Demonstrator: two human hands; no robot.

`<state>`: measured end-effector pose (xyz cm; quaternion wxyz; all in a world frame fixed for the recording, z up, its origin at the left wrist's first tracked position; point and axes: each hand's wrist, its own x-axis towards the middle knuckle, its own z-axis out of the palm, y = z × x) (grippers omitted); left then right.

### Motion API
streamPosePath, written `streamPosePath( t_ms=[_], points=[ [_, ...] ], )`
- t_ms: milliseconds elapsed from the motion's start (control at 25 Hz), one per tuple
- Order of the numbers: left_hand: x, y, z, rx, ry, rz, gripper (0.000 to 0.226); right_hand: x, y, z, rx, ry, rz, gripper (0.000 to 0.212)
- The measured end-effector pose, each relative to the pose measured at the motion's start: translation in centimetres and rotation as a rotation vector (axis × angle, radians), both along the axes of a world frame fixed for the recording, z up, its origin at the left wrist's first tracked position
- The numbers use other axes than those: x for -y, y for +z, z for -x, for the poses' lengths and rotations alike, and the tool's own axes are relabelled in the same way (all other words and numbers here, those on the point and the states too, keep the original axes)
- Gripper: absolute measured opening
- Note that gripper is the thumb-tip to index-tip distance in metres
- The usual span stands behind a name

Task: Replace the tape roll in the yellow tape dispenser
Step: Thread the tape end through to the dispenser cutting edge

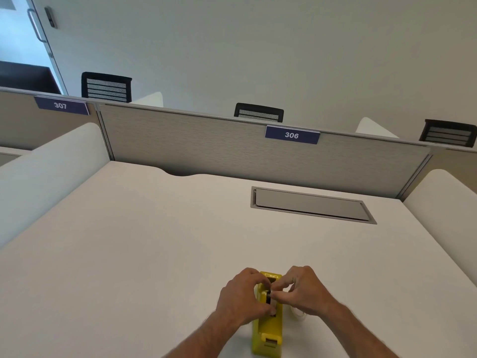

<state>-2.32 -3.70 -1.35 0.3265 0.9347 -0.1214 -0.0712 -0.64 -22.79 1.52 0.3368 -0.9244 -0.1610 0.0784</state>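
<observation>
The yellow tape dispenser [267,332] stands on the white desk [154,241] near the front edge, its cutter end toward me. My left hand [241,295] wraps around the dispenser's left side. My right hand [300,290] pinches a small dark part at the dispenser's roll slot, between thumb and fingers; I cannot tell whether it is the core or the roll. A clear tape roll [299,314] lies on the desk just right of the dispenser, mostly hidden under my right wrist.
A grey cable hatch [312,205] is set into the desk at the back right. A grey partition [232,151] labelled 306 closes the far side, with white side panels left and right. Black chair backs show beyond it.
</observation>
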Motion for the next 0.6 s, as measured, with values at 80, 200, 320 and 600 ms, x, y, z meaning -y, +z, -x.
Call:
streamPosePath(
  t_ms=[80, 200, 320, 600],
  points=[
    [-0.07, -0.06, -0.05, -0.002, -0.005, 0.0, 0.058, -0.19, 0.04, -0.14, -0.014, -0.017, -0.014, 0.018],
    [0.0, 0.01, -0.05, 0.004, -0.006, -0.004, 0.058, -0.31, -0.03, -0.34, -0.046, -0.04, -0.018, 0.019],
    [0.09, -0.03, -0.07, -0.003, 0.0, -0.012, 0.059, -0.55, 0.08, -0.36, -0.064, -0.059, -0.003, 0.017],
    [0.13, -0.3, -0.04, 0.01, -0.001, -0.025, 0.061, -0.59, 0.58, -0.56, -0.132, -0.06, 0.035, 0.016]
  ],
)
